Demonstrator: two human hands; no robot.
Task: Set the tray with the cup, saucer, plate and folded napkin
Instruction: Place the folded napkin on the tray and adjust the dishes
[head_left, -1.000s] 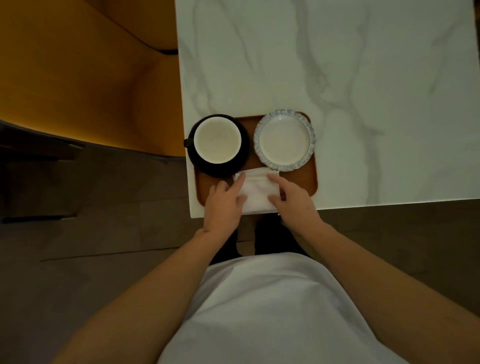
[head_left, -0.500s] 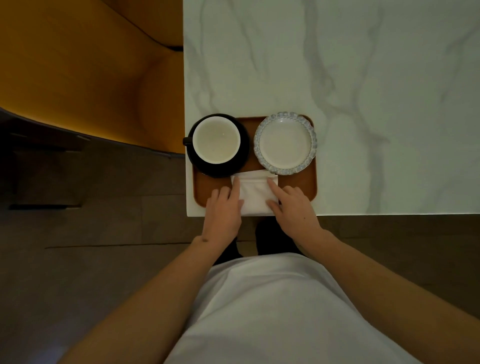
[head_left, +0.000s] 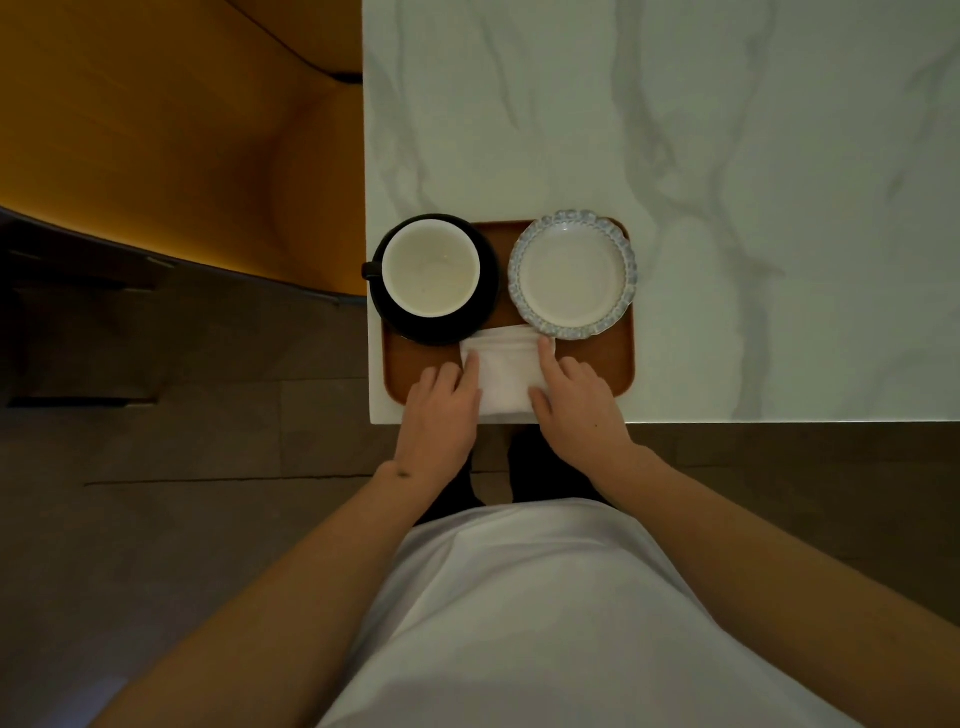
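Note:
A brown tray (head_left: 613, 364) lies at the near left corner of the marble table. On its far left a black saucer (head_left: 487, 306) carries a cup (head_left: 431, 267) with a white inside and a black handle pointing left. A white plate (head_left: 571, 274) with a scalloped blue-grey rim sits far right on the tray. A folded white napkin (head_left: 506, 376) lies at the tray's near middle. My left hand (head_left: 441, 410) presses its left edge and my right hand (head_left: 576, 405) its right edge, fingers flat on the cloth.
The white marble table (head_left: 727, 156) stretches away to the right and far side. An orange-yellow seat (head_left: 182, 145) stands left of the table. Dark floor lies below me, and my white shirt fills the bottom of the view.
Both hands slid slightly toward me along the napkin's sides, flattening it. The cup, saucer and plate stayed where they were.

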